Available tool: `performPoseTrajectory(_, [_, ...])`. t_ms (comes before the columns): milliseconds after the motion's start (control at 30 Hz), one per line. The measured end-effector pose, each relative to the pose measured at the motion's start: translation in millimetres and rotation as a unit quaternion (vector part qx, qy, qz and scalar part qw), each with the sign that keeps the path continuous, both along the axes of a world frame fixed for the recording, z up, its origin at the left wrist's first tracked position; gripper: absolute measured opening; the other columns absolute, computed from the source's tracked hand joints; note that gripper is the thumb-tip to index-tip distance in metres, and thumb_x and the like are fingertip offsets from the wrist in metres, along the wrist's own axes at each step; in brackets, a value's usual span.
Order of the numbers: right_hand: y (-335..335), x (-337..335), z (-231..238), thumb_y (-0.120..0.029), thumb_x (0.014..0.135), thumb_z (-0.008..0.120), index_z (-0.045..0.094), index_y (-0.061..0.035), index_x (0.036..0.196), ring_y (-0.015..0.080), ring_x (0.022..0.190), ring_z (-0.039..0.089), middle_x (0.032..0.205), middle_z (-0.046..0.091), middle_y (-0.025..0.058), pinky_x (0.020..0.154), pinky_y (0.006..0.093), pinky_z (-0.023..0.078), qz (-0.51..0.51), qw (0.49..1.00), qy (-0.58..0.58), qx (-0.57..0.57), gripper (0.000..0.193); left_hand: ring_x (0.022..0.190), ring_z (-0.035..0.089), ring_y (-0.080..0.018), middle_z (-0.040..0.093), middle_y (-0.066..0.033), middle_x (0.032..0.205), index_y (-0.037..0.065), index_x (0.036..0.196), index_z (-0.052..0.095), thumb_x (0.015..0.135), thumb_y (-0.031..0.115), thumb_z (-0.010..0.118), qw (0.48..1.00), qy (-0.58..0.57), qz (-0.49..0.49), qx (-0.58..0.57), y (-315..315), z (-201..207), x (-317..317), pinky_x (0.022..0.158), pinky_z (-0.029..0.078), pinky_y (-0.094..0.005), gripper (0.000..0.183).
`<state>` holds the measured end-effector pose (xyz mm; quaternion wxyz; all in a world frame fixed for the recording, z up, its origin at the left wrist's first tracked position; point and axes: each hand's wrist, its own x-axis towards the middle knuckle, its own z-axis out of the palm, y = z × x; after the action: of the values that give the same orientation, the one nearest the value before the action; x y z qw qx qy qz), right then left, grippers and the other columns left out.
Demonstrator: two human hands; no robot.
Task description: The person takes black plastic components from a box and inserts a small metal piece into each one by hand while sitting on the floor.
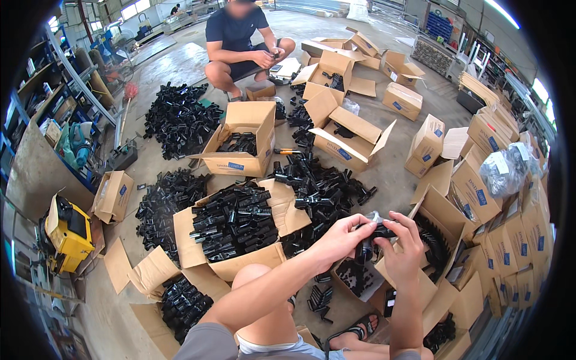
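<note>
Both hands meet in front of me, right of centre, on a small black part [364, 249] with a shiny greyish bit on top; its exact kind I cannot make out. My left hand [340, 241] pinches it from the left. The fingers of my right hand [403, 245] close on its right side. Just below the hands stands a box of small black pieces [359, 279]. An open carton [225, 271] full of black tubular fittings [234, 222] is left of my hands. A loose heap of black fittings [318, 186] lies beyond them.
Across from me a person [237, 42] squats, handling something small. Between us are an open carton [234, 165] and a black heap [183, 120]. Cartons [510, 240] are stacked at right, with a plastic bag [507, 171] on top. A yellow machine [69, 234] stands at left.
</note>
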<state>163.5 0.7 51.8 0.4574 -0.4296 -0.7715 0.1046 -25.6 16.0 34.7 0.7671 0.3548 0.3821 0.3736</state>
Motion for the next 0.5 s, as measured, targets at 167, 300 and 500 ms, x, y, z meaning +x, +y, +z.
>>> performPoseTrajectory(167, [-2.2, -0.3, -2.0, -0.005, 0.075, 0.086, 0.071, -0.0028, 0.113, 0.0329, 0.114, 0.067, 0.129, 0.067, 0.0165, 0.096, 0.0404, 0.055, 0.003, 1.0, 0.014, -0.01, 0.041, 0.078, 0.071, -0.0121, 0.069, -0.0029, 0.098, 0.007, 0.118, 0.062, 0.107, 0.035, 0.06, 0.999, -0.019, -0.022, 0.024, 1.2, -9.6, 1.5, 0.068, 0.057, -0.0256, 0.031])
performPoseTrajectory(300, [-2.8, -1.1, -14.1, -0.013, 0.087, 0.08, 0.069, -0.0039, 0.115, 0.0343, 0.109, 0.069, 0.13, 0.066, 0.0193, 0.09, 0.0405, 0.058, -0.022, 0.997, 0.032, 0.059, 0.03, 0.076, 0.07, -0.0114, 0.069, -0.0025, 0.095, 0.008, 0.116, 0.062, 0.106, 0.034, 0.06, 0.999, -0.036, -0.013, 0.013, -2.3, -4.5, 2.7, 0.067, 0.057, -0.0251, 0.028])
performPoseTrajectory(500, [5.5, 7.1, -133.2, -0.012, 0.1, 0.06, 0.066, -0.0021, 0.095, 0.0313, 0.092, 0.072, 0.112, 0.073, 0.0192, 0.074, 0.0432, 0.055, -0.242, 0.928, 0.137, -0.247, 0.013, 0.077, 0.069, -0.0106, 0.07, -0.0016, 0.095, 0.01, 0.108, 0.065, 0.105, 0.033, 0.063, 0.99, -0.11, 0.058, -0.062, -3.7, -0.7, -2.0, 0.069, 0.058, -0.0245, 0.024])
